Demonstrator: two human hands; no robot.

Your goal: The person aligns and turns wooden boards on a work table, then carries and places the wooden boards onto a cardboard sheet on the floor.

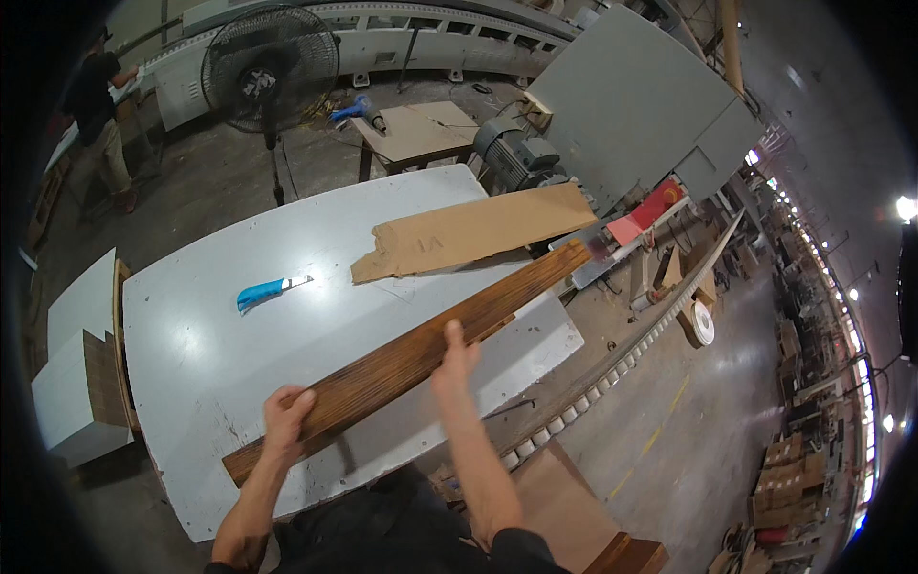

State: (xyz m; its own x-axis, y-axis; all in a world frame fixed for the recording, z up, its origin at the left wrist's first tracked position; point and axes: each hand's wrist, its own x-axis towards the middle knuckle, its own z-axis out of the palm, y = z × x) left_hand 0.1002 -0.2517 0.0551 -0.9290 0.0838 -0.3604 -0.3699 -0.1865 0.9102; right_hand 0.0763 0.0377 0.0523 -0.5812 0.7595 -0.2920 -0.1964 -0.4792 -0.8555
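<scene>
A long brown wooden board with dark grain slants across the white table, from near left to far right. My left hand grips its near edge toward the left end, thumb on top. Farther along, my right hand is closed on the same edge, its thumb lying over the board's face. The fingers of both hands are partly hidden beneath the wood. Beyond the board lies a torn piece of brown cardboard. A blue-handled utility knife rests on the table to the left.
A standing fan and a small table with a blue heat gun are at the back. An electric motor and a large grey machine stand at the far right. A curved roller conveyor runs along the right. Another person stands far left.
</scene>
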